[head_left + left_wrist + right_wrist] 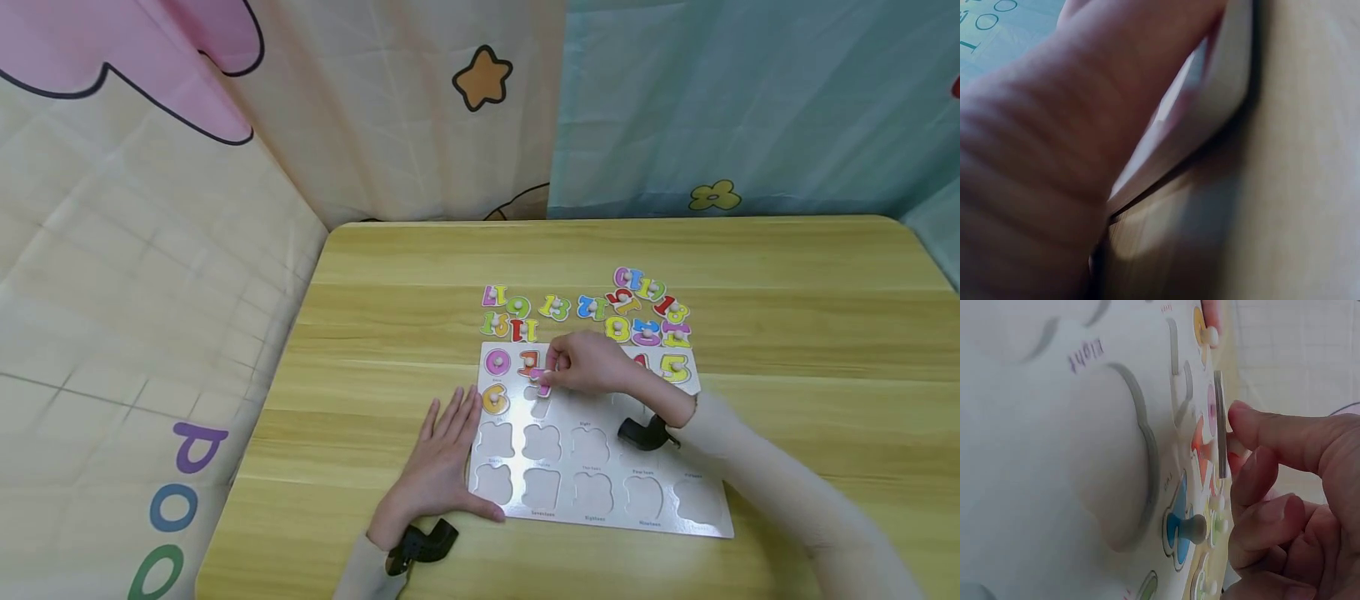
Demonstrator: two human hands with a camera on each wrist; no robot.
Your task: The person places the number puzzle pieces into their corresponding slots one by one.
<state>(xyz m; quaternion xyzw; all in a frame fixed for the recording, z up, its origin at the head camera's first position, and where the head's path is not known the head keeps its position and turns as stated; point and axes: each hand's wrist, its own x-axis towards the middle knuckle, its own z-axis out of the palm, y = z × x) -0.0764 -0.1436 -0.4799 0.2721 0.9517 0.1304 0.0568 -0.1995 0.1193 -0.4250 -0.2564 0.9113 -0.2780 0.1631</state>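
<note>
A white number puzzle board (517, 450) lies on the table, with shaped recesses. My right hand (588, 362) pinches a pink number 7 piece (542, 386) over the 7-like recess in the second row. That piece shows edge-on (1220, 425) in the right wrist view, raised off the board. Flat along the board's left edge rests my left hand (442, 462), fingers spread and thumb at the near corner. Seated in the board are a purple 0 (497, 362), a red 1 (528, 361), an orange 6 (495, 400), a yellow 5 (675, 368) and a blue 2 (1175, 519).
Loose number pieces with knobs lie behind the board, among them a green 9 (517, 307), a 13 (555, 307) and a yellow 8 (617, 328). The wooden table (360, 333) meets printed curtains (420, 125) at its far edge.
</note>
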